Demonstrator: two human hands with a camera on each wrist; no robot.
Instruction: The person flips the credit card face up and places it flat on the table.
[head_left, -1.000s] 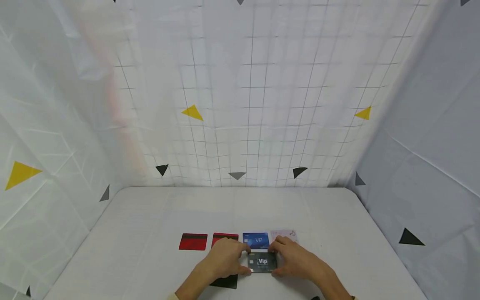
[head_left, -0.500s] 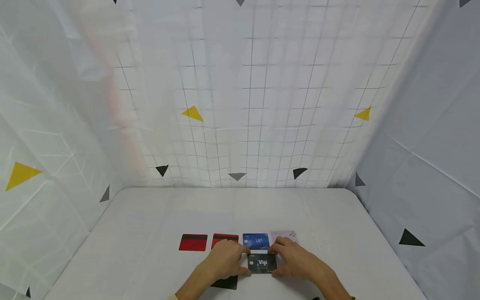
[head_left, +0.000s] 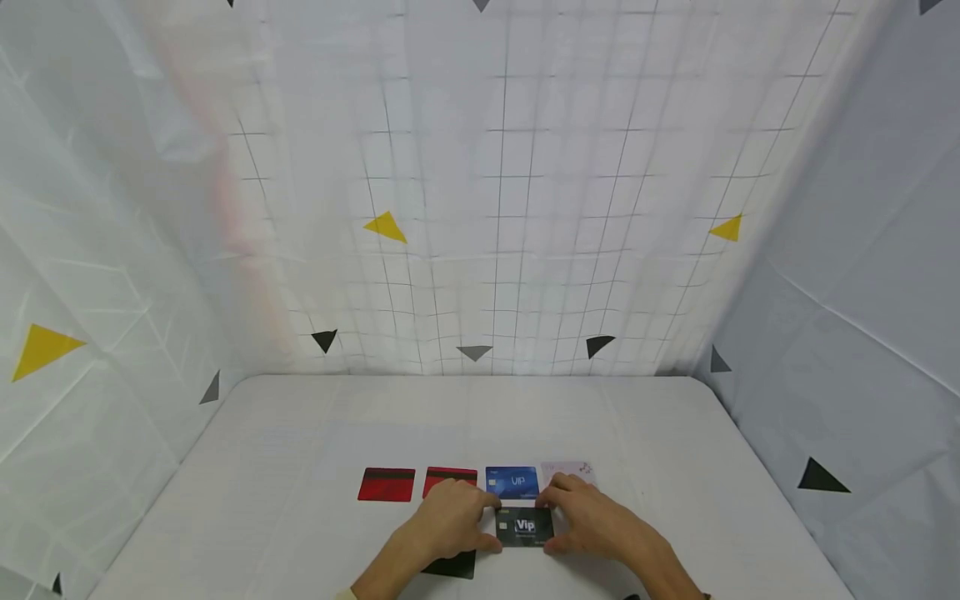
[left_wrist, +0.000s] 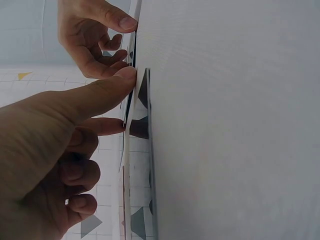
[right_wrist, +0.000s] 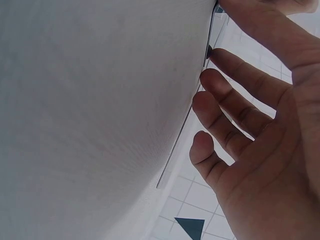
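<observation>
A dark grey card marked "Vip" point(head_left: 525, 527) lies flat on the white table, between both hands. My left hand point(head_left: 452, 518) holds its left side, index finger at the far corner and thumb at the near one. On the right side my right hand point(head_left: 596, 521) does likewise with thumb and index finger. In the left wrist view the left hand's point(left_wrist: 45, 145) other fingers curl loosely, clear of the card. The right wrist view shows the right hand point(right_wrist: 270, 125) with its remaining fingers bent near the tabletop.
Behind the hands lies a row of cards: a red one point(head_left: 386, 485), another red one point(head_left: 450, 475) partly covered by the left hand, a blue VIP card point(head_left: 512, 482) and a pale pink one point(head_left: 567, 468). A black card point(head_left: 457, 567) sticks out under the left wrist.
</observation>
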